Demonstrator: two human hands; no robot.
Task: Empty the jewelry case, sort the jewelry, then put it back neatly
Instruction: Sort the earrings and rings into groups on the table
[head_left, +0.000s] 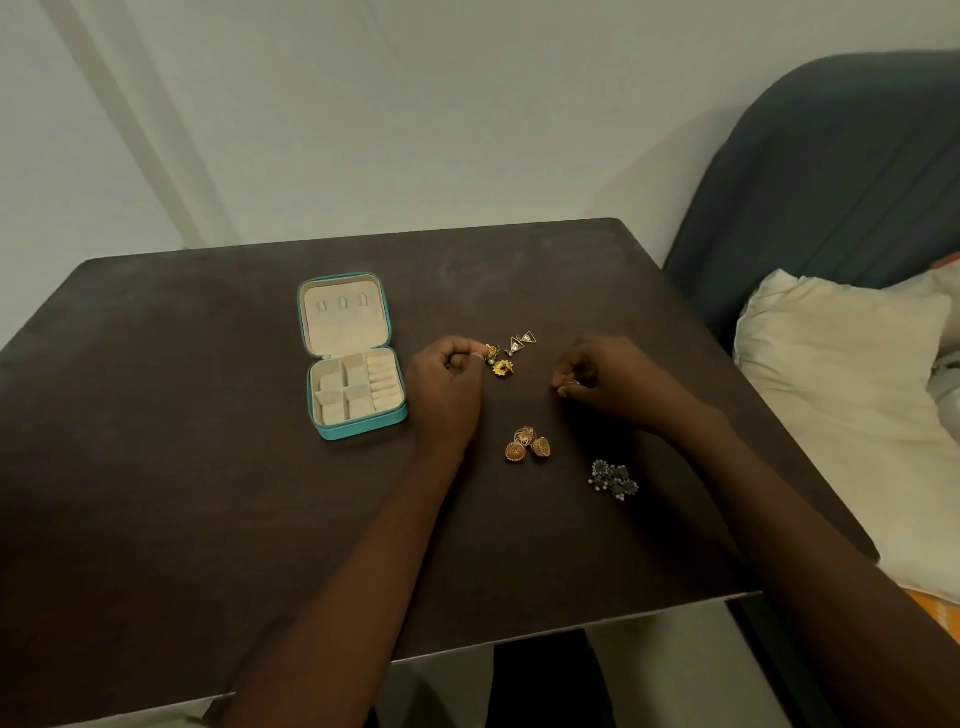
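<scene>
While both fists rest on the dark table (208, 467), the left hand (448, 382) sits curled near centre, thumb and forefinger pinched together on a small gold earring (490, 351) w/ a green bead; most of that piece is hidden behind the fingertips, so its shape is hard to read. Just at 4 o'clock of the pinch lies a round gold stud (503, 368), touching or nearly touching the held piece, can't tell which. At 1 o'clock from the left hand is a pair of triangular earrings (521, 343), silver-ish w/ pale stones, overlapping each other.

Right hand (605, 382) is also curled shut, knuckles up; something small & shiny shows at the fingertips approx at its 9 o'clock edge, prob. a ring or clasp, too small to name. Whether it's gripped or just lying under the fingers can't be told.

Between the forearms, at 6 o'clock from the gap betw. the hands, sit two gold dome earrings (527, 447), touching. At 4 o'clock from those, right beside the right forearm, is a dark cluster (614, 479) w/ pale beads; individual pieces blur together.

Teal jewelry case (353, 358) lies open at 9 o'clock of the left hand, near but apart, lid flat at 12 o'clock. Cream compartments & ring rolls look bare, tho deep corners are shadowed.

Far right: dark sofa (841, 171) & cream pillow (841, 374), both cut off by the frame edge.
</scene>
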